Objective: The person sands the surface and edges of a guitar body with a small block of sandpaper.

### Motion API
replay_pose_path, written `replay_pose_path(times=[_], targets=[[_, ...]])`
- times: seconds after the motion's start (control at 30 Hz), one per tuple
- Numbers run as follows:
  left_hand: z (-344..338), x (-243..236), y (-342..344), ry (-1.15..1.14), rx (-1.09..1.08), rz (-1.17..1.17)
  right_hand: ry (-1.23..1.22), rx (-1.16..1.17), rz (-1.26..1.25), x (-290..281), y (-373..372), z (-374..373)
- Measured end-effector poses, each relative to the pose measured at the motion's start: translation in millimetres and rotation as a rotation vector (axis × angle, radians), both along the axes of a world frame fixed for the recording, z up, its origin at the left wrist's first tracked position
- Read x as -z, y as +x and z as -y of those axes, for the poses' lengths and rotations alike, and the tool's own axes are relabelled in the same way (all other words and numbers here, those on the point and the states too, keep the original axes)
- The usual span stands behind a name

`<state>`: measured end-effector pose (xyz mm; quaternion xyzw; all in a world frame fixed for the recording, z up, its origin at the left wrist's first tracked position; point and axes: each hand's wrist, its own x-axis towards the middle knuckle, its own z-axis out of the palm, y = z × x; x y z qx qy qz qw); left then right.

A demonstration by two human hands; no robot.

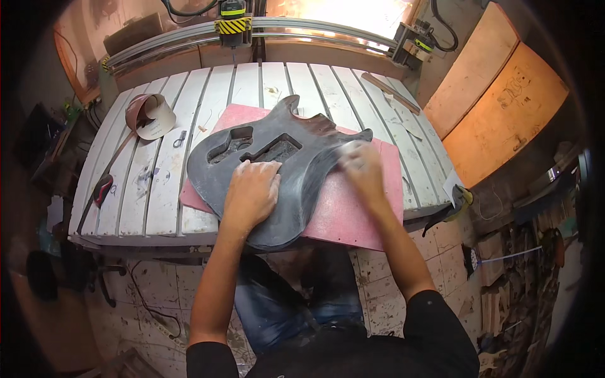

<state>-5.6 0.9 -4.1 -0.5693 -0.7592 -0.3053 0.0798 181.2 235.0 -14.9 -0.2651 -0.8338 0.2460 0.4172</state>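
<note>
A dark grey guitar body (294,176) with routed cavities lies on a pink board (350,220) on the white slatted bench (116,201). My left hand (252,192) is closed on the body, its dust-whitened fingers curled at the lip of the large middle cavity. My right hand (359,173) is closed and slightly blurred at the body's curved right edge, near the horns; whatever lies under its pale, dusty fingertips is hard to make out.
A roll of sandpaper (155,126) and a red-and-black tool (101,190) rest at the bench's left. A wooden strip (391,93) lies back right. A machine gantry (315,29) spans the rear; orange boards (504,110) lean at the right.
</note>
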Motion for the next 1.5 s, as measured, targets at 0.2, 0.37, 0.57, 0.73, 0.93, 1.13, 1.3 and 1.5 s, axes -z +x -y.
replay_pose_path(times=[0.2,0.37,0.57,0.73,0.93,1.13,1.3,1.5], targets=[[-5.2,-2.8,4.2,0.008,-0.01,-0.009,0.246,0.499,0.103,0.7,28.3,-62.9],[3.9,0.3,0.0,-0.011,-0.014,0.004,0.146,-0.01,0.063,13.8,5.4,16.4],[-3.7,-7.1,5.4,-0.023,-0.004,0.019,0.159,0.233,0.087,4.5,22.2,-56.0],[-0.9,-5.6,2.3,-0.009,0.013,0.028,0.117,0.196,0.06,10.7,-0.1,-6.6],[4.4,-3.7,1.2,0.011,0.0,0.001,0.14,-0.229,0.074,3.6,2.9,25.7],[-4.9,-8.5,5.7,-0.03,0.014,0.05,0.109,0.26,0.095,-1.2,-6.8,-21.0],[7.2,-3.8,0.5,-0.03,-0.024,0.035,0.145,-0.366,-0.029,-2.6,-25.2,70.0],[-3.5,-6.5,5.2,-0.045,-0.008,0.024,0.074,0.203,0.093,-17.2,-14.4,-32.1]])
